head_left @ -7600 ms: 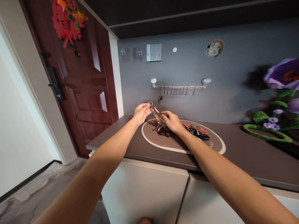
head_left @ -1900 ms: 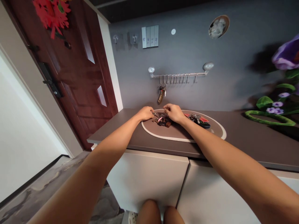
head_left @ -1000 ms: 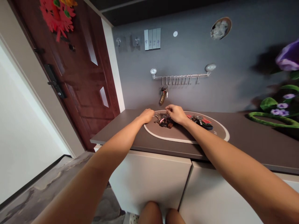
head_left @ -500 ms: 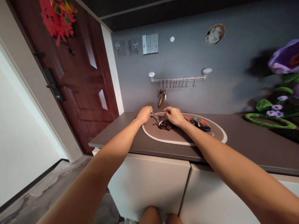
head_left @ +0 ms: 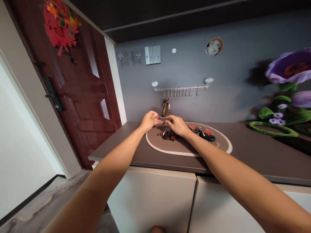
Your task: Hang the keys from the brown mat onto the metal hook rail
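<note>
My left hand (head_left: 148, 121) is closed, pinching a metal key ring (head_left: 162, 119) just above the mat. From the other side my right hand (head_left: 178, 125) has its fingers closed at the same ring, and a short chain dangles below it. Under the hands, keys with dark and pink fobs (head_left: 168, 136) lie on the brown oval mat (head_left: 184, 149). To the right, partly behind my right wrist, is a second pile of keys (head_left: 201, 131) with red and black pieces.
A clear hook rail (head_left: 182, 88) is fixed to the grey wall, with a bunch of keys and a brown tag (head_left: 164, 109) hanging at its left end. Purple artificial flowers (head_left: 289, 69) stand on the right of the counter (head_left: 252, 155). A dark red door (head_left: 92, 113) is at left.
My hands have come closer together and lifted the key ring off the mat, its chain now hanging. The whole view has shifted slightly, with the wall and counter lower in the picture.
</note>
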The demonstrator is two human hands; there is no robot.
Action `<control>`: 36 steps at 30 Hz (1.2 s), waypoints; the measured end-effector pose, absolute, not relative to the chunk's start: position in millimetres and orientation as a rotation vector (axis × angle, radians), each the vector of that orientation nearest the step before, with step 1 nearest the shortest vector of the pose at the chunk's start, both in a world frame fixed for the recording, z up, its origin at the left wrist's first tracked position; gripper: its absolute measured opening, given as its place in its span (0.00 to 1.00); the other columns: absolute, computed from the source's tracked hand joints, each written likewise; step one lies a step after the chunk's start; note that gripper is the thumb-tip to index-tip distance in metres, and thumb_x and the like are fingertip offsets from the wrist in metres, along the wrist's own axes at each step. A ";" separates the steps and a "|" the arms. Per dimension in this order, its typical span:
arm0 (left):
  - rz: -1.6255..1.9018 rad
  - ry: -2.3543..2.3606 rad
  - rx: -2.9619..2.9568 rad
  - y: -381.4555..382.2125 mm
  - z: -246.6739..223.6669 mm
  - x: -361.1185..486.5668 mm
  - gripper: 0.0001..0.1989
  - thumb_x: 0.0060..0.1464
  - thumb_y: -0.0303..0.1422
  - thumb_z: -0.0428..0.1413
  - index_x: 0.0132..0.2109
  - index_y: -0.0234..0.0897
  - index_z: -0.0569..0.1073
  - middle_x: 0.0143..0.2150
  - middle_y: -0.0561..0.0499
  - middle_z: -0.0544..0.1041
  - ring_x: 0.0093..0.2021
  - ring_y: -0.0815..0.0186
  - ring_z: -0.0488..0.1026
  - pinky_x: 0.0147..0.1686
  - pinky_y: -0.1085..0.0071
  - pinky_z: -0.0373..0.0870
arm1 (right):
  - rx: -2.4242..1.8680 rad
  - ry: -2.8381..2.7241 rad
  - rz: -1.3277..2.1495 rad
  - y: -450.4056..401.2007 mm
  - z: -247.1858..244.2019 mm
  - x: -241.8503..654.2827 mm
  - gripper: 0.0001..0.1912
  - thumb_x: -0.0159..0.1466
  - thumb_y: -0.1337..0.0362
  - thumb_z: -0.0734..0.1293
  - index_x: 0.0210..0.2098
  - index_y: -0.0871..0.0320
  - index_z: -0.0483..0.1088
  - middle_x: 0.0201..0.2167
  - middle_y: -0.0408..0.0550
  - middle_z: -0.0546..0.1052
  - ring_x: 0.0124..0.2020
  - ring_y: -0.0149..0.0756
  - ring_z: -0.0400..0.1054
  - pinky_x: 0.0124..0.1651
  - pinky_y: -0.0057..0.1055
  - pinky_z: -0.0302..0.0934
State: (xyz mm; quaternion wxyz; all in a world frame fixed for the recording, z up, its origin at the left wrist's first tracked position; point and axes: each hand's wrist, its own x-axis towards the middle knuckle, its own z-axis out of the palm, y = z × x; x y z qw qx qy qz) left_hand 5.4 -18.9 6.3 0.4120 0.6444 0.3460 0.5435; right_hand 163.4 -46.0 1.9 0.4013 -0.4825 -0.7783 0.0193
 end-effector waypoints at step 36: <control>1.183 0.753 2.158 -19.8 -17.0 22.8 0.05 0.48 0.30 0.51 0.34 0.33 0.64 0.27 0.53 0.69 0.28 0.72 0.68 0.31 0.74 0.65 | -0.821 -1.443 0.661 -33.8 0.6 170.1 0.16 0.52 0.53 0.64 0.30 0.60 0.63 0.28 0.43 0.68 0.31 0.28 0.63 0.39 0.28 0.60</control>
